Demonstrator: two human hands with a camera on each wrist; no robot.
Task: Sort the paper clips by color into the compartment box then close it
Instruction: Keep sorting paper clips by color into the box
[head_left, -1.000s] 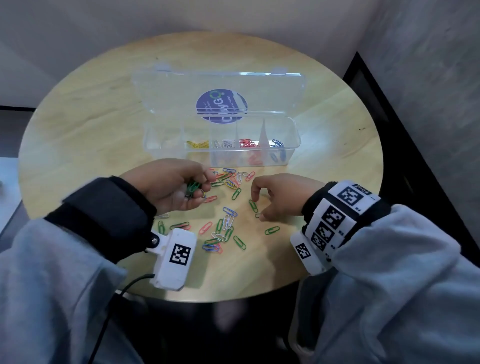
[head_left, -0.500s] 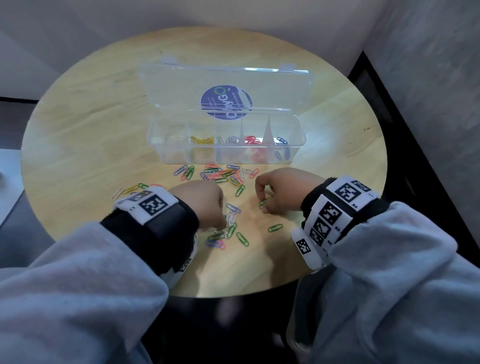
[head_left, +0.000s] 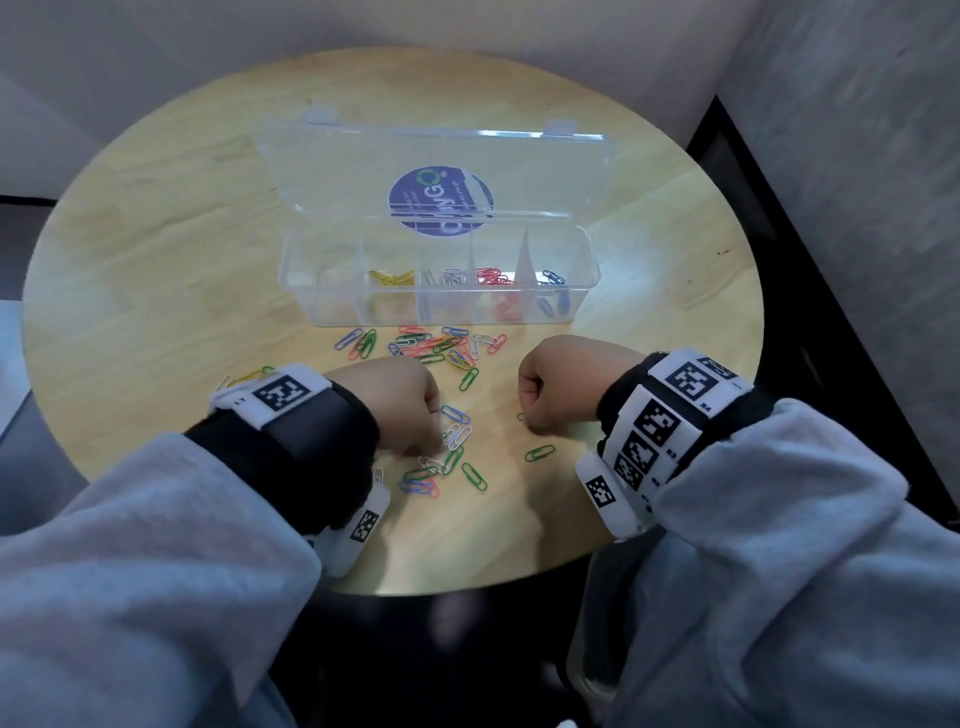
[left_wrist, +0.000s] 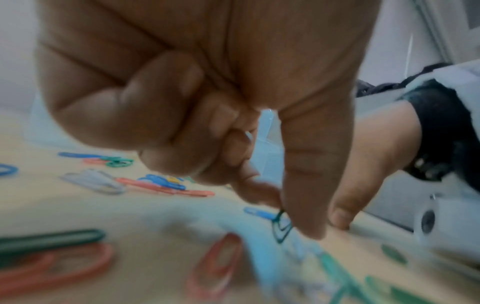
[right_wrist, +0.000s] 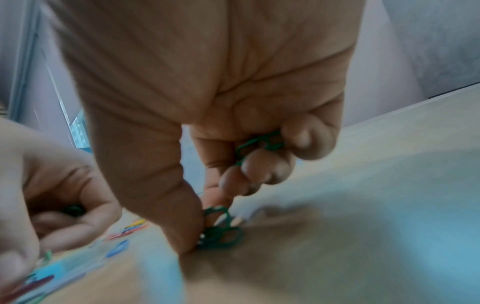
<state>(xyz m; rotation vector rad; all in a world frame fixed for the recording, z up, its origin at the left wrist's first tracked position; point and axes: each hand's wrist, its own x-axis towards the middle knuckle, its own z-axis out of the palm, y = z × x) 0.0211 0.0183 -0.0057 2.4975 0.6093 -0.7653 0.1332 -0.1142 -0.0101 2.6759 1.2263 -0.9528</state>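
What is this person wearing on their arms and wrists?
Grey sleeves with black cuffs cover both arms. The left wrist carries a white block with a black square marker; the right wrist a white band of several such markers. Both hands are bare.

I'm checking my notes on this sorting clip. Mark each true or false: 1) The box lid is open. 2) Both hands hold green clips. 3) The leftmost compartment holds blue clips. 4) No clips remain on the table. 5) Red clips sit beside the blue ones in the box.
1) True: the box has its lid raised.
2) True: the left hand pinches a green clip; the right hand holds green clips.
3) False: the blue clips lie in the rightmost one.
4) False: loose clips lie on the table.
5) True: the red clips lie next to them.
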